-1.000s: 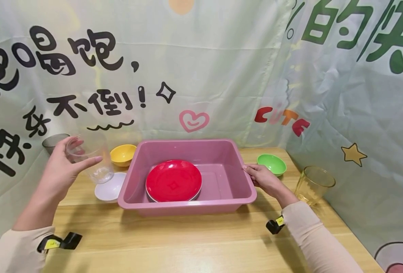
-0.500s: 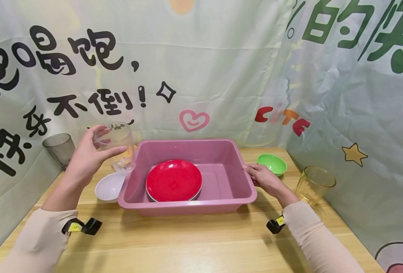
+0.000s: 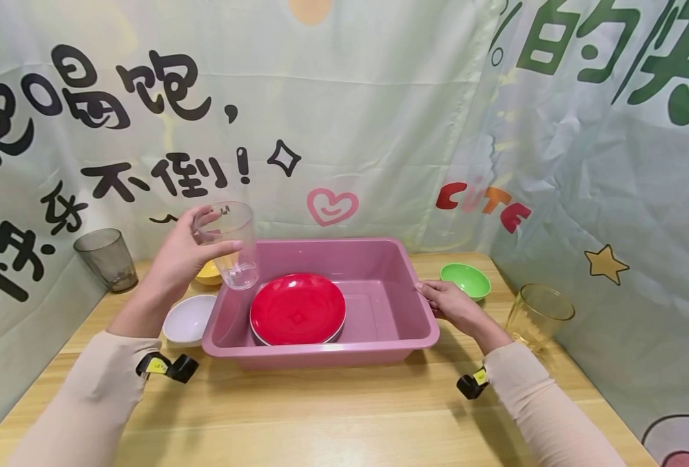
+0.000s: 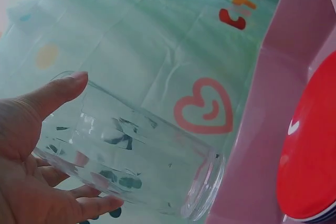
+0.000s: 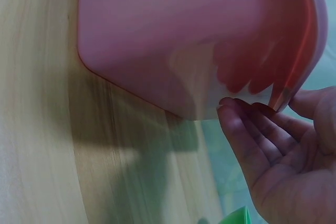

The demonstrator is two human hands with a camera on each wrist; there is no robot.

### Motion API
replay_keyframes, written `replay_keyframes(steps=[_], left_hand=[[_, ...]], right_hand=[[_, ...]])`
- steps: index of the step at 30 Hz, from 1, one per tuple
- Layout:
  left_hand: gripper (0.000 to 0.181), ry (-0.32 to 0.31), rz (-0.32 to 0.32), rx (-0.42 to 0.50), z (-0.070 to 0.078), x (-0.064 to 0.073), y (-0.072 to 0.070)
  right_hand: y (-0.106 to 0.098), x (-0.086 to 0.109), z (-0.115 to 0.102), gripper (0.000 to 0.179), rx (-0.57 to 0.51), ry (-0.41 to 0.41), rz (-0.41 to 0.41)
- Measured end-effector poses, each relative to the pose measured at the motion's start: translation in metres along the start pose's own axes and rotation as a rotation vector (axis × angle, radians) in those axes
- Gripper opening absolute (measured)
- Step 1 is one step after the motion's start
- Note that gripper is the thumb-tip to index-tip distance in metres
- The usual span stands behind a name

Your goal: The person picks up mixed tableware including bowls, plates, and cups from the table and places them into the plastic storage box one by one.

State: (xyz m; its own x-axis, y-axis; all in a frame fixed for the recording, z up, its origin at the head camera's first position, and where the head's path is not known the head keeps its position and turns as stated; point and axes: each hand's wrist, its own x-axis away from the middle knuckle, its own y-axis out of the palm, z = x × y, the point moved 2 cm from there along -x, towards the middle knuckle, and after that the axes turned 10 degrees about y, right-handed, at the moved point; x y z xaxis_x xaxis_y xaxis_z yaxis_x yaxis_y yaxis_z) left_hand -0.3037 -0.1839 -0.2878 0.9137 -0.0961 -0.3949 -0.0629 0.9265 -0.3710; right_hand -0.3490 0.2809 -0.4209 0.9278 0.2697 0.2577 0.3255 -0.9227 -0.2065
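Observation:
My left hand (image 3: 183, 250) grips a clear glass tumbler (image 3: 236, 250) around its upper part, thumb on the near side. The tumbler is raised over the left rim of a pink plastic basin (image 3: 321, 357), its base overlapping that rim in the head view. In the left wrist view the tumbler (image 4: 131, 145) lies slanted across the palm, nothing inside it. My right hand (image 3: 449, 303) holds the basin's right rim, with the thumb on top and fingers underneath in the right wrist view. Red plates (image 3: 298, 309) lie stacked in the basin's left half, a white edge showing below.
Left of the basin are a white bowl (image 3: 188, 320), a partly hidden yellow bowl (image 3: 209, 274) and a grey tumbler (image 3: 108, 261). On its right stand a green bowl (image 3: 466, 281) and an amber glass (image 3: 537, 318). Printed cloth (image 3: 379, 130) hangs behind the wooden table (image 3: 321, 415).
My left hand has carried the clear tumbler rightward, from beyond the white bowl to the basin's left rim. The grey tumbler has come into full view. My right hand has stayed on the rim.

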Motion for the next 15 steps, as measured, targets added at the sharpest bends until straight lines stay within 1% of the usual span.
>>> replay_keyframes(steps=[7,15], left_hand=[[0.102,-0.012,-0.024,0.101,-0.003,-0.012,0.013],[0.098,-0.011,-0.024,0.109,-0.003,-0.024,0.03]], right_hand=[[-0.001,-0.001,-0.002,0.05,0.015,0.019,0.001],[-0.002,-0.002,-0.006,0.048,0.067,0.022,-0.013]])
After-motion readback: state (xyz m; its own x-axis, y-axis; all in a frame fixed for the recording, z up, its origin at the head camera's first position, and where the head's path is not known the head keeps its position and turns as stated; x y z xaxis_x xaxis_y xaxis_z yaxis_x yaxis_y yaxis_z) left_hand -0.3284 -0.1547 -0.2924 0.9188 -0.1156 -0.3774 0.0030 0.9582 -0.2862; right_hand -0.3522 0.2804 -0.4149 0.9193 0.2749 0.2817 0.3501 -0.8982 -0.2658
